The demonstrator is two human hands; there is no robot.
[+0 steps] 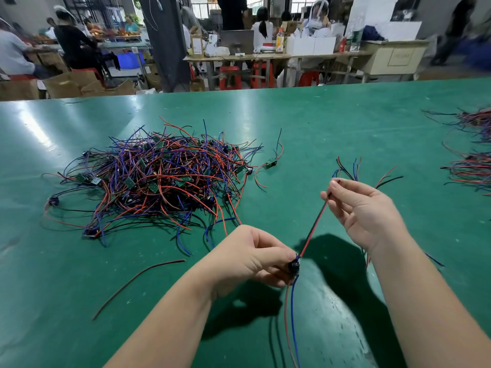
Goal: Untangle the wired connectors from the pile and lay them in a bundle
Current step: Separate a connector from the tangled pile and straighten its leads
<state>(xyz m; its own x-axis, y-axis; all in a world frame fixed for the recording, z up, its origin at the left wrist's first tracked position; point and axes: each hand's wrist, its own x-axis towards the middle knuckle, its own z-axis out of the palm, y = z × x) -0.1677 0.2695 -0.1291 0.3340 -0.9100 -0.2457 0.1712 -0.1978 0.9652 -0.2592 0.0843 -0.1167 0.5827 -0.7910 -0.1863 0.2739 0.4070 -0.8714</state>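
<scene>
Green mat table (318, 115), glossy, scuffed, with glare at 10 o'clock. Workshop behind it: workers seated at benches, red stools (230, 77) at 12, cardboard boxes (69, 83) at 10.

Pile (159, 176) lies at 10 o'clock from the hands. It is a dense snarl of red, blue and black leads with small green boards and dark connector bodies caught in it. One board (271, 162) with red and black leads lies just clear of the pile, at its 3 o'clock. A stray wire (138, 285) lies alone at 8. Sorted bundles (473, 168) lie at 2 to 3 o'clock, at the table's right edge, partly cut off.

Both hands are raised above the mat, near each other.

- Left hand (252, 258): fingers curled, thumb and fingertips pinching a small black connector (294, 266). Red and blue leads hang from it towards 6.
- A red-black pair (314, 224) runs taut from the connector up towards 1 o'clock.
- Right hand (364, 208): palm up, thumb and forefinger closed narrowly on the pair's far end, other fingers loosely bent. More wire ends (348, 168) fan out beyond it at 12. Whether the palm grips them I cannot tell.
</scene>
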